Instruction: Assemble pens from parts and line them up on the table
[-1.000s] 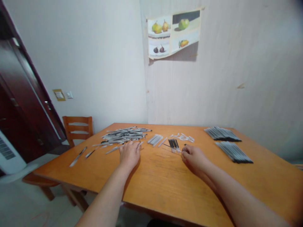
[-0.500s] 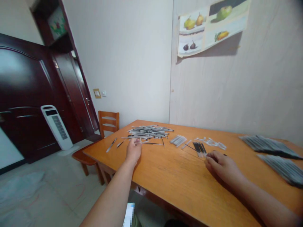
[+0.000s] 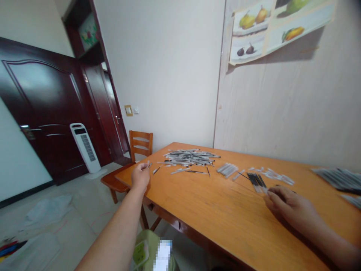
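My left hand [image 3: 141, 176] is closed at the table's left edge, pinching a pen [image 3: 150, 165] whose dark end sticks out past the fingertips. My right hand [image 3: 282, 199] is closed on a thin dark pen refill [image 3: 245, 176] that points left over the table. Just beyond it lie a few black-filled refills [image 3: 256, 180] side by side and several loose clear plastic pieces [image 3: 275, 174]. Clear pen barrels [image 3: 227, 170] rest in a row between the hands. A large heap of pens [image 3: 187, 156] lies farther back, with a single clear barrel [image 3: 180, 170] in front of it.
Bundles of pens [image 3: 338, 178] lie at the right of the wooden table [image 3: 203, 199]. A wooden chair [image 3: 142, 143] stands at the far left corner. Below the front edge is a green container [image 3: 146, 241]. A white tower fan [image 3: 86, 148] stands by the door.
My left hand has moved left from the front of the heap to the pen at the table's edge. A clear barrel now lies before the heap. The view has turned slightly left.
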Action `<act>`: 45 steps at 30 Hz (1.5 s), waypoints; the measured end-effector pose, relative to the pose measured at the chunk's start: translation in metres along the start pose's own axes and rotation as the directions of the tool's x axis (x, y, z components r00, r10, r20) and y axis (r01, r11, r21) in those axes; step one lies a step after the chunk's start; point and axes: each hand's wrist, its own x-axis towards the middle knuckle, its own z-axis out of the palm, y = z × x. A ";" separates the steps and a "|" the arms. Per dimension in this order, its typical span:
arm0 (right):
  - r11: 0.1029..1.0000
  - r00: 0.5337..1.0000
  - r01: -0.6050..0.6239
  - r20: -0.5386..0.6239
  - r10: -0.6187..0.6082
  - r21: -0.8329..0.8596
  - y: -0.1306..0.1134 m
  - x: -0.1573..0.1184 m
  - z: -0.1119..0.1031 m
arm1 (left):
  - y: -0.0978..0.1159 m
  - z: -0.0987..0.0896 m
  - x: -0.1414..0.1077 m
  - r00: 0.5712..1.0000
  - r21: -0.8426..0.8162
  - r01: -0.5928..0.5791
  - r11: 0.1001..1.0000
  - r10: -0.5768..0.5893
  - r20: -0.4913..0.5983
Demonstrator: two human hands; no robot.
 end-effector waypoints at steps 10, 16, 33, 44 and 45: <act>1.000 0.999 -0.019 -0.039 0.020 0.012 0.003 0.000 0.003 | -0.030 -0.006 0.030 0.996 0.181 0.086 0.980 -0.091 0.019; 0.997 1.000 -0.011 0.005 0.010 0.078 -0.014 -0.003 0.007 | -0.036 -0.006 0.038 0.995 0.258 0.055 0.965 -0.074 0.067; 0.698 0.946 -0.186 0.318 -0.064 0.692 -0.189 0.001 0.115 | -0.041 0.000 0.041 0.988 0.327 0.001 0.945 -0.052 0.146; 0.719 0.950 -0.176 0.308 -0.055 0.673 -0.177 0.004 0.128 | -0.043 0.001 0.043 0.986 0.277 -0.020 0.961 -0.028 0.167; 0.714 0.950 -0.178 0.308 -0.056 0.677 -0.176 0.003 0.128 | -0.043 0.001 0.042 0.986 0.275 -0.019 0.961 -0.027 0.163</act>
